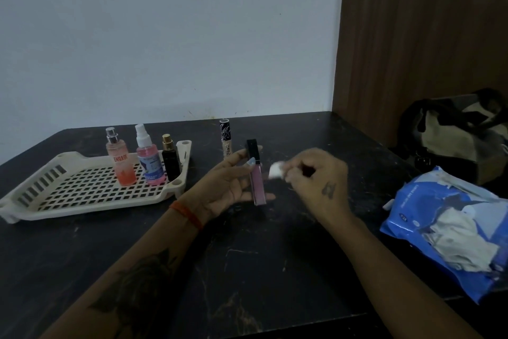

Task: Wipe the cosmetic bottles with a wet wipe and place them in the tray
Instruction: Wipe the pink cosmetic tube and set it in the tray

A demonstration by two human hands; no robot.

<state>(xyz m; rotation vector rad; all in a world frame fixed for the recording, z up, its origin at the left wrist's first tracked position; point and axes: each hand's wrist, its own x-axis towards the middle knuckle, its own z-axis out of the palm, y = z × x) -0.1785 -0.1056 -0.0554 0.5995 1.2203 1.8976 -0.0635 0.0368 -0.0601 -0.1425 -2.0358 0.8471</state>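
Left hand (231, 182): palm up above the table, fingers and thumb curled round the gloss tube (257, 176), holding it upright (black cap on top, pink body below).
Right hand (316, 173): fingers bunched, pinching a small white wipe (276, 171) just right of the tube; wipe and tube look slightly apart.
Tray (82, 201): cream, perforated, on the table's left; three bottles stand upright along its far right side: orange bottle (121, 162), pink spray (149, 160), black bottle (170, 160).
Concealer (226, 140): upright on the table, behind the left hand, outside the tray.
Wipe pack (450, 231): blue, at the table's right edge.
Bag (461, 129): behind the pack.
Table (247, 270): dark, marbled.
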